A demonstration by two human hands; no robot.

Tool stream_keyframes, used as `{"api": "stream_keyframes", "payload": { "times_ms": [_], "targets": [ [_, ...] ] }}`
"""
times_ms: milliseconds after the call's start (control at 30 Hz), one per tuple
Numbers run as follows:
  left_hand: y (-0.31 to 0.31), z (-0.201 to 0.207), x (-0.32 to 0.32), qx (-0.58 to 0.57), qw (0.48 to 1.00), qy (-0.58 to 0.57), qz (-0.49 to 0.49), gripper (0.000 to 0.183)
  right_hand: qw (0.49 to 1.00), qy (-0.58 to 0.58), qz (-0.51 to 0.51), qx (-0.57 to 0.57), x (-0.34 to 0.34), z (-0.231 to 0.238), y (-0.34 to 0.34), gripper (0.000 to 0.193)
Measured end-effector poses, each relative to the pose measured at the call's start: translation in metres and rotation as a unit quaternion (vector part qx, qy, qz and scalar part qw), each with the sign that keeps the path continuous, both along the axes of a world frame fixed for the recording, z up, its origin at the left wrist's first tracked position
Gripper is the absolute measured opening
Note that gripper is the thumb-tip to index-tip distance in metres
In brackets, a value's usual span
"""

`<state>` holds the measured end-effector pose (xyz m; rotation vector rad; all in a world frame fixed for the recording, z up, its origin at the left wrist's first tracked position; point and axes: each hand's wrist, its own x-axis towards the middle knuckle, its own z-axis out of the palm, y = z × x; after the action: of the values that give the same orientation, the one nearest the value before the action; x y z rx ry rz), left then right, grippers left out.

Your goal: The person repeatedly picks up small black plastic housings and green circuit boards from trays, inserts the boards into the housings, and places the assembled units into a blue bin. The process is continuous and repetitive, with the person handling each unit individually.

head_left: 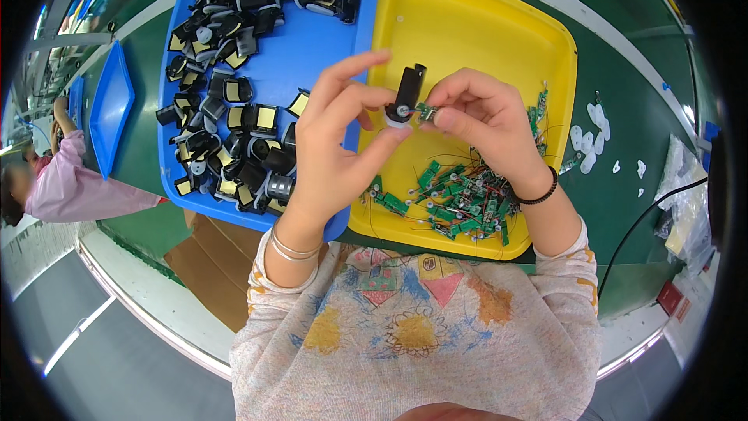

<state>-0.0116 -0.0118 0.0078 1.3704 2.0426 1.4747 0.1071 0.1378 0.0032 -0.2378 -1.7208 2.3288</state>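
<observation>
Head view: the left hand (333, 139) is pinching a black housing (408, 90), the right hand (489, 115) gripping a green board (426, 112); they're apparently being joined, next needing careful alignment.

No words, numbers or signs can be read. The red box (672, 298) by the right edge bears pale marks too blurred to make out; any print on the circuit boards (429, 175) is too small.

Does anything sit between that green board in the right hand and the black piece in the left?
Nothing visible does: the right hand holds the green board beside the black piece in the left hand; whether they touch is unclear.
</observation>
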Motion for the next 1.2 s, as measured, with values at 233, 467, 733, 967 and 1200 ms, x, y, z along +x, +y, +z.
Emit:
{"api": "stream_keyframes", "payload": {
  "times_ms": [233, 467, 733, 967, 1200],
  "targets": [
    [-0.001, -0.001, 0.005, 0.073, 0.939, -0.334, -0.038, 0.041, 0.998, 0.001, 0.051, -0.036, 0.002, -0.001, -0.002, 0.015],
    [0.003, -0.001, 0.005, 0.083, 0.957, -0.274, -0.053, 0.053, 0.994, -0.031, 0.073, -0.075, 0.003, 0.006, -0.002, 0.015],
    [0.0, 0.0, 0.0, 0.074, 0.887, -0.45, -0.074, 0.044, 0.997, -0.023, 0.033, -0.071, 0.002, 0.006, -0.003, 0.015],
    [0.003, -0.006, 0.003, 0.068, 0.849, -0.517, -0.083, 0.043, 0.995, -0.012, -0.007, -0.099, 0.001, 0.001, -0.009, 0.015],
    [0.004, -0.005, 0.004, 0.071, 0.805, -0.582, -0.093, 0.042, 0.993, -0.008, 0.006, -0.122, 0.001, 0.001, -0.009, 0.014]
  ]
}}
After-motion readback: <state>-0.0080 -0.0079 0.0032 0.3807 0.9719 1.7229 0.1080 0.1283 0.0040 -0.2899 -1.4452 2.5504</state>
